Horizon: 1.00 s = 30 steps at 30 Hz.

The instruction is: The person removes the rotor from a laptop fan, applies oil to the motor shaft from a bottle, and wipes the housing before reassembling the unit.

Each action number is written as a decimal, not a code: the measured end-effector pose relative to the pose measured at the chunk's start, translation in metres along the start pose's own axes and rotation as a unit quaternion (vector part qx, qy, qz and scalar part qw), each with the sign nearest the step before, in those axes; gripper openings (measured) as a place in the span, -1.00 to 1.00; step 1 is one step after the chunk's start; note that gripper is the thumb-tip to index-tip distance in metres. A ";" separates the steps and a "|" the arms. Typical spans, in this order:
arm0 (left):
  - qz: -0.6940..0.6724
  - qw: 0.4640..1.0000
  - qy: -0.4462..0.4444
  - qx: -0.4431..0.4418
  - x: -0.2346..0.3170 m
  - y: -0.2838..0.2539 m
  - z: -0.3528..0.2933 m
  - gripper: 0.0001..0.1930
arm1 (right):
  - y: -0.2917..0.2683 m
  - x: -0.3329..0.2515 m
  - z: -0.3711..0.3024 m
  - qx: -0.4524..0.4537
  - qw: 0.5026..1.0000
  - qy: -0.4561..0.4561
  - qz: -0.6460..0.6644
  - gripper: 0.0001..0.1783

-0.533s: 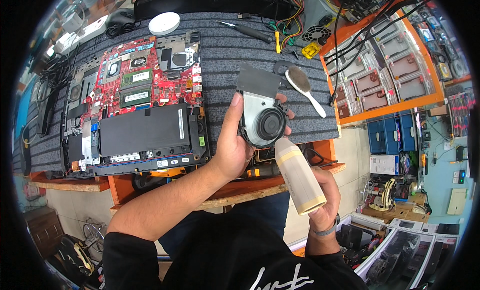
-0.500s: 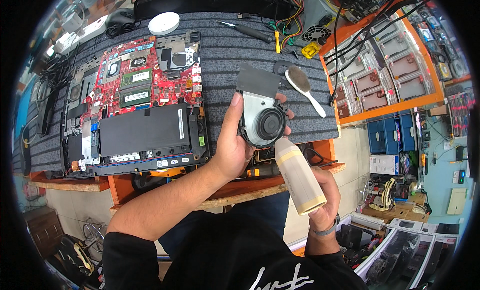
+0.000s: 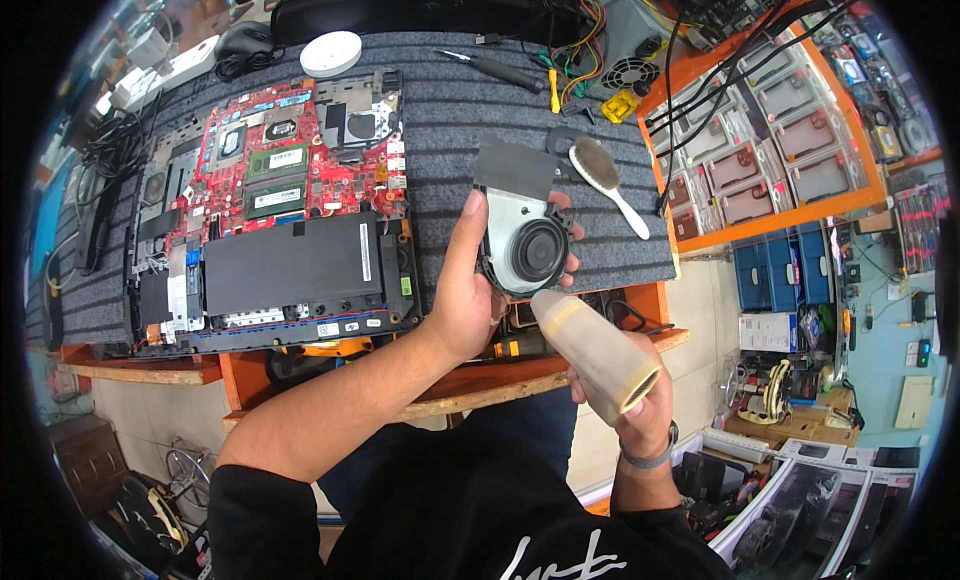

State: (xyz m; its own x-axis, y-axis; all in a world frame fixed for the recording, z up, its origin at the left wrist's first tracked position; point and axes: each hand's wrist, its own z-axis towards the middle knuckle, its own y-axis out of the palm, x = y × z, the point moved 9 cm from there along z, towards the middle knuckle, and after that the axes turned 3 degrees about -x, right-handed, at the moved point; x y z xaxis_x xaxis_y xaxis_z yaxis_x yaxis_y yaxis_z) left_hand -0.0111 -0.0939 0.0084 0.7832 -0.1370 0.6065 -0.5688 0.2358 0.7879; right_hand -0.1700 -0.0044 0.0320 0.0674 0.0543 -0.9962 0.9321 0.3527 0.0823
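My left hand is wrapped round a laptop cooling fan, a silver housing with a round black hub and a dark flap at its far end. In my right hand is a pale, tapered handheld air blower with yellowish bands. Its narrow nozzle points at the near edge of the fan; whether they touch I cannot tell. To the left lies an opened laptop base with a red circuit board, two memory sticks and a large black battery.
A white-handled brush lies right of the fan on the grey striped mat. Farther back are a round white lid, a black-handled tool, and a power supply with coloured wires. An orange-framed case stands at the right.
The blower has swung in my right hand: its wide rear end moved right and up, its nozzle slightly left and down. The left hand and fan stay nearly still.
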 end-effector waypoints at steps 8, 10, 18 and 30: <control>-0.050 0.998 0.041 0.023 0.009 -0.004 -0.002 -0.26 | -0.013 -0.024 0.033 0.019 0.995 0.024 0.100 -0.04; -0.062 0.998 0.028 0.017 0.007 -0.005 -0.001 -0.26 | -0.023 -0.042 0.056 0.000 0.998 0.024 0.049 -0.09; -0.067 0.997 0.016 -0.042 0.004 0.011 -0.007 -0.21 | -0.020 -0.073 0.224 -0.035 0.941 -0.095 -0.323 -0.37; -0.053 0.997 0.008 -0.055 0.006 0.013 -0.008 -0.21 | 0.050 -0.042 0.286 0.048 0.684 -0.279 -0.673 -0.42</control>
State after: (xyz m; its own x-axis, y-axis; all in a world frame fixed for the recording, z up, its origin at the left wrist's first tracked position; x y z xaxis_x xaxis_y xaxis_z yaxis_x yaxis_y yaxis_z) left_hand -0.0112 -0.0843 0.0213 0.8413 -0.1519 0.5188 -0.4533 0.3244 0.8302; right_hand -0.0240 -0.2561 0.0704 -0.7738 -0.6328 -0.0263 0.3011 -0.3311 -0.8943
